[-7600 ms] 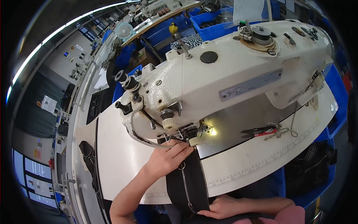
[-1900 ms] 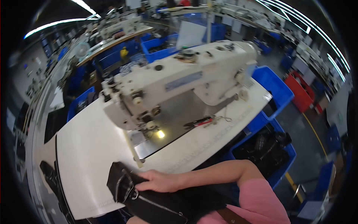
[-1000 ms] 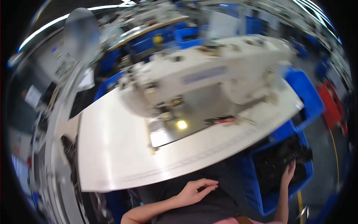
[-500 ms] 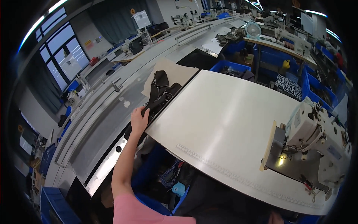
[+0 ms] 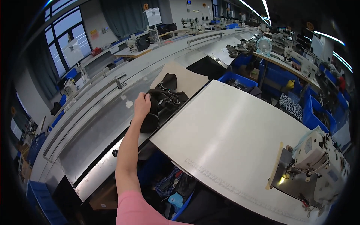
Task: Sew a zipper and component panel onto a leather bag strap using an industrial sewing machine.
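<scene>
My left hand [image 5: 142,107] reaches out to the far left, its fingers closed on the edge of a dark fabric piece [image 5: 153,92]. That piece belongs to a loose heap of dark fabric pieces [image 5: 168,81] with pale threads or cords trailing over them. Under part of the heap lies a beige sheet [image 5: 189,77], beside the white sewing table [image 5: 225,123]. A white sewing machine [image 5: 318,153] with its lamp lit stands at the table's right end. My right hand is out of the picture.
A long metal channel with rails [image 5: 90,127] runs along the left. Below the table's near-left edge, a bin holds a blue item [image 5: 175,201] and dark cloth. Blue crates [image 5: 240,80] stand beyond the table. Small snips [image 5: 304,200] lie near the machine.
My left hand has moved up and away, lifting the edge of the dark fabric and spreading the heap. The view has turned slightly left. Part of a hand at the lower right edge is gone.
</scene>
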Tool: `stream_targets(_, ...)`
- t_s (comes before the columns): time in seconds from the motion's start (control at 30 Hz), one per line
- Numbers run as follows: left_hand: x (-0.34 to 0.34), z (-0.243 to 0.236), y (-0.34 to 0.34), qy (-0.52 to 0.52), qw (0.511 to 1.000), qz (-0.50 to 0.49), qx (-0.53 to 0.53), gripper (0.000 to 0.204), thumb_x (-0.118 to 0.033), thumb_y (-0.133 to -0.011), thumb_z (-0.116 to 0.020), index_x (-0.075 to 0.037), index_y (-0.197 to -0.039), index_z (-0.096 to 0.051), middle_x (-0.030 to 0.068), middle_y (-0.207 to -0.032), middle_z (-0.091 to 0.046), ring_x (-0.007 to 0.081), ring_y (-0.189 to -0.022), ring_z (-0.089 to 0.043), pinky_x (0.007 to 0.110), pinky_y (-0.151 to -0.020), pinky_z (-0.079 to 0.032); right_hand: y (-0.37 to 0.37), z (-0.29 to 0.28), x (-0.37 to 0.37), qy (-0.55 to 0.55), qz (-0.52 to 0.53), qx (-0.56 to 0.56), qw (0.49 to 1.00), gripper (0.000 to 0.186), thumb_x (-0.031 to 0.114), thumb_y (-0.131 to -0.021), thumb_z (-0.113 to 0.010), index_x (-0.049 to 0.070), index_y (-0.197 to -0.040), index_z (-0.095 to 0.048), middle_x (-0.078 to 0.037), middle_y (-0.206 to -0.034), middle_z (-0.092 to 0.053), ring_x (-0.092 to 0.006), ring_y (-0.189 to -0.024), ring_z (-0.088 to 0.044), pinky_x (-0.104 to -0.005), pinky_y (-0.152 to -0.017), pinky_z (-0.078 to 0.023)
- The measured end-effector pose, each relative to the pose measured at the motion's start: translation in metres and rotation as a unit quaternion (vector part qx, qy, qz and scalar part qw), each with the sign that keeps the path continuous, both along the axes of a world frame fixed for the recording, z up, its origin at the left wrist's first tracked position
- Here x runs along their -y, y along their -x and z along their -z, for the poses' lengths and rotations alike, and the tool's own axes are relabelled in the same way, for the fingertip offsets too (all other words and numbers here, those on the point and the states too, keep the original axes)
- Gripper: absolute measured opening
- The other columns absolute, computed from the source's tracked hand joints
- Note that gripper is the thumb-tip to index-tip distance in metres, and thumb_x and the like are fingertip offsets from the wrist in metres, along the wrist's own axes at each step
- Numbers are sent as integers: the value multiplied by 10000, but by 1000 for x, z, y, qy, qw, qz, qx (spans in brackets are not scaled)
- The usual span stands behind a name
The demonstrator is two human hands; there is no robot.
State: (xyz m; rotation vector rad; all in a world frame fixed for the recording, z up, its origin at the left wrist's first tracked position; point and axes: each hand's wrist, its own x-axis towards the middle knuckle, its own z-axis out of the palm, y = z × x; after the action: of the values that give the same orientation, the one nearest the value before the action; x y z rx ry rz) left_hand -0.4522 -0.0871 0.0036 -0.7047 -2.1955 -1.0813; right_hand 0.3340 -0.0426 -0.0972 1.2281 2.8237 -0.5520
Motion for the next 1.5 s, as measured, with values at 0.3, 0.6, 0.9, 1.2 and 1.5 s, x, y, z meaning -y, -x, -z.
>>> stream_targets(0.3, 20, -140, -159, -414, 574, 459, 537, 217, -187, -969, -577, -14, -1093, -620, 97, -990, -693, 208, -859, -702, 360, -829, -596, 126, -116, -28, 107, -148, -239, 954, 262, 97, -927, -588, -19, -1151, -657, -211, -1078, -691, -347, -975, -681, -387, -843, -537)
stream_targets(0.6, -11, -35, -422, -312, 448, 563, 621, 655, 32, -957, -577, -49, -1500, -219, 129, -1330, -553, 170, -1188, -562, 316, -1001, -475, 173, -117, -120, 631, 22, -298, 716, 726, 583, -1034, -334, -19, -1411, -487, -123, -1349, -590, -183, -1237, -525, -363, -1085, -366)
stream_targets(0.9, 18, 15, -468, -91, 471, 546, 687, 324, -92, -968, -647, 10, -1260, -550, 109, -1213, -624, 156, -1099, -615, 304, -958, -509, 120, -147, -80, 502, 139, -294, 801, 313, 243, -1008, -600, -39, -1001, -734, -32, -892, -722, -68, -768, -639, -220, -663, -518)
stream_targets(1.2, -38, -14, -448, 41, 319, 527, 787, 514, -367, -1001, -598, -20, -1361, -481, 68, -1205, -613, 171, -1055, -631, 325, -915, -532, 86, -144, -53, 614, 146, -300, 715, 350, 296, -1021, -583, -26, -1062, -717, -19, -937, -720, -55, -820, -645, -195, -711, -527)
stream_targets(1.5, -54, -26, -481, 155, 352, 622, 683, 513, -17, -849, -572, 15, -1358, -511, 162, -1154, -658, 216, -1042, -657, 348, -910, -536, 116, -140, -21, 330, -188, -309, 872, 454, 296, -993, -612, 11, -642, -569, -70, -488, -439, -139, -436, -384, -303, -456, -362)
